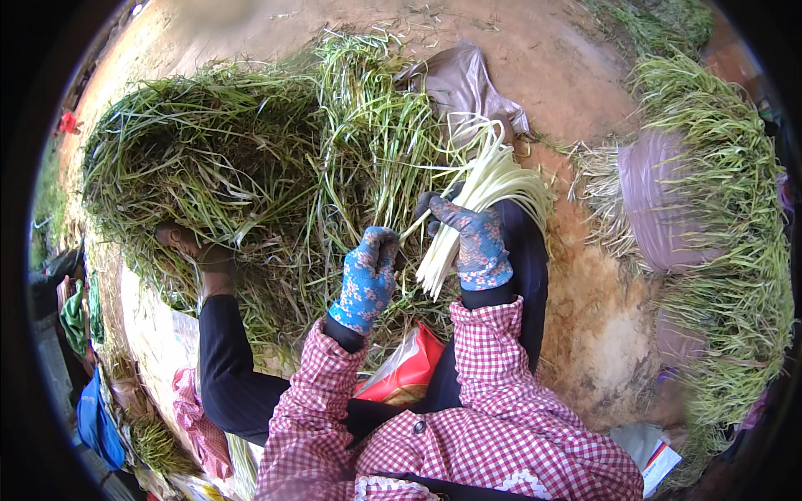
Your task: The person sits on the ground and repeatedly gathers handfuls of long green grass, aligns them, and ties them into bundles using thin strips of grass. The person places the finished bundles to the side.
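Two hands in flowery blue gloves work together. Right hand (478, 242) grips a bunch of white stalks (480, 196); left hand (368, 280), just beside, pinches one thin stalk. Best peel gently, bunch held tight. Green pile (251, 167) lies beyond.

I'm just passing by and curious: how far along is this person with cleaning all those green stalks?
Some looks done: the right hand grips a bundle of pale, stripped stalks, and wrapped bundles lie on the right. In hand: the left hand, in a blue floral glove, works at that bundle's stalks. Much seems left: a big heap of uncleaned green stalks lies in front, where another person's bare hand reaches in.
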`<move>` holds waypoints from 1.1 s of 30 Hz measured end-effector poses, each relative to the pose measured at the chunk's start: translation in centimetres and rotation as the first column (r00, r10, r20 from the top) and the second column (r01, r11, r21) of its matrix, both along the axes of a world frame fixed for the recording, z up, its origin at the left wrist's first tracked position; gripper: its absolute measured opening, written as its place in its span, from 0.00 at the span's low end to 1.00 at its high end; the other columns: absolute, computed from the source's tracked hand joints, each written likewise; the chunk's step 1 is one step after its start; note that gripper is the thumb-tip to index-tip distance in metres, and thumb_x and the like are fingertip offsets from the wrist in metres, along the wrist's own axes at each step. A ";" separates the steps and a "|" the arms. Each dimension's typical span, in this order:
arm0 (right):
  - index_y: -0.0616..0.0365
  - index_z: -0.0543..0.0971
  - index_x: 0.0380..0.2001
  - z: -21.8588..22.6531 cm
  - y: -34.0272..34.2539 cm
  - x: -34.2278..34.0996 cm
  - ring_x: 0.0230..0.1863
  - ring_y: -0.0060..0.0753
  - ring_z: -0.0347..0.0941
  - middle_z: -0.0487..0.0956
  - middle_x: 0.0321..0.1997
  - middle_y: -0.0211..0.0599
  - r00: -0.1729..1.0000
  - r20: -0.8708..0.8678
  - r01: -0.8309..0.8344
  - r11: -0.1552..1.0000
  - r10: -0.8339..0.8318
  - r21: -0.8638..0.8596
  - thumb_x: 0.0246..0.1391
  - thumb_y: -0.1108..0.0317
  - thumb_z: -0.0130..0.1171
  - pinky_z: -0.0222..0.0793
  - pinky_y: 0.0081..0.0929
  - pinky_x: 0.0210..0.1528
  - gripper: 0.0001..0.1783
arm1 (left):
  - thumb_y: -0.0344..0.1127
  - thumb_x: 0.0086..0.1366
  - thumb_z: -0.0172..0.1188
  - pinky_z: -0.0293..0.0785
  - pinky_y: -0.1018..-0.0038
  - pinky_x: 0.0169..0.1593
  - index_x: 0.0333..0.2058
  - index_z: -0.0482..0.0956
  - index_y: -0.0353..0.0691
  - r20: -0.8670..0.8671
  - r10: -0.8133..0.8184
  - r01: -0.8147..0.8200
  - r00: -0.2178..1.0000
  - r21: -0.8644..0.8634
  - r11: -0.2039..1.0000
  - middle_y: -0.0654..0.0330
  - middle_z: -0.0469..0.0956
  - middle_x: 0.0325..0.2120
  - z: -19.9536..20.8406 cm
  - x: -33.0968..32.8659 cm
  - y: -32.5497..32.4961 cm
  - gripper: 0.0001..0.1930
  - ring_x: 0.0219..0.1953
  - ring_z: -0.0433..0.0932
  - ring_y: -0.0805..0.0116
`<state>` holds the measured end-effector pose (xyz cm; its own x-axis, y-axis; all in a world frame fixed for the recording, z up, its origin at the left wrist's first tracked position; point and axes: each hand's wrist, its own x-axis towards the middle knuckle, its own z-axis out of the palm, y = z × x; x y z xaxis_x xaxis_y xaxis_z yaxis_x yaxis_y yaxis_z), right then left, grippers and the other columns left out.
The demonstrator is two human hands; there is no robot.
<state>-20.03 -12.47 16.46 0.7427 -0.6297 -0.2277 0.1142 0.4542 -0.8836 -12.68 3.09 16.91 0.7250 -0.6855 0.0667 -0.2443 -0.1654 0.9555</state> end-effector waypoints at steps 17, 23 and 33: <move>0.64 0.79 0.34 1.4 0.5 -1.1 0.31 0.22 0.76 0.81 0.32 0.35 1.000 0.001 -0.001 0.996 0.001 -0.087 0.48 0.73 0.61 0.70 0.18 0.33 0.09 | 0.20 0.54 0.61 0.70 0.82 0.34 0.35 0.76 0.37 0.389 0.087 -0.024 0.917 -0.165 0.986 0.66 0.76 0.28 1.2 -1.0 -2.0 0.10 0.29 0.73 0.80; 0.63 0.78 0.30 1.4 0.5 -0.9 0.24 0.23 0.73 0.79 0.27 0.35 0.998 0.063 0.023 1.000 -0.022 -0.017 0.45 0.73 0.66 0.69 0.18 0.28 0.08 | 0.27 0.61 0.56 0.69 0.82 0.31 0.35 0.75 0.38 -0.492 0.067 -0.208 0.868 -0.238 0.949 0.64 0.77 0.26 0.6 -1.9 -2.9 0.04 0.27 0.75 0.77; 0.62 0.75 0.34 0.8 1.0 -0.2 0.27 0.21 0.74 0.78 0.29 0.31 0.994 -0.084 -0.082 0.979 0.067 -0.185 0.40 0.77 0.68 0.71 0.18 0.29 0.15 | 0.27 0.61 0.54 0.71 0.77 0.38 0.35 0.74 0.38 -0.634 -0.084 -0.127 0.769 -0.281 0.951 0.65 0.76 0.26 1.3 0.8 -2.1 0.03 0.28 0.73 0.74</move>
